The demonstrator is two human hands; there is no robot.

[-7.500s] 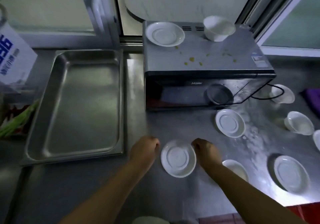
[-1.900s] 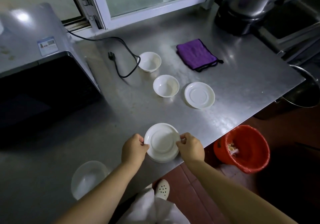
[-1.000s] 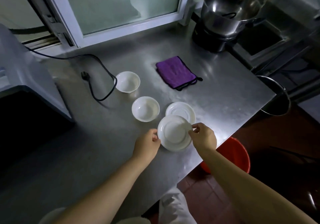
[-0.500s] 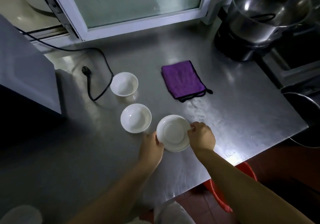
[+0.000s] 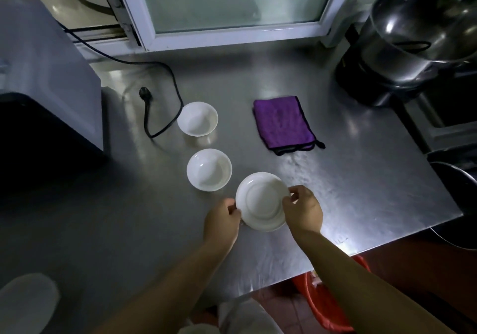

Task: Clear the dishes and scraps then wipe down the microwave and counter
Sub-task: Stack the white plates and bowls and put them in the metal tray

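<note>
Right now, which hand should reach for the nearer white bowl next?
Left. The left hand grips the stacked white saucers on the side facing the nearer white bowl; the right hand holds the far rim and would have to cross over.

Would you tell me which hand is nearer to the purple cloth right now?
The right hand. It grips the right rim of the plate stack, in front of the purple cloth. The left hand holds the stack's left rim, farther from the cloth.
</note>
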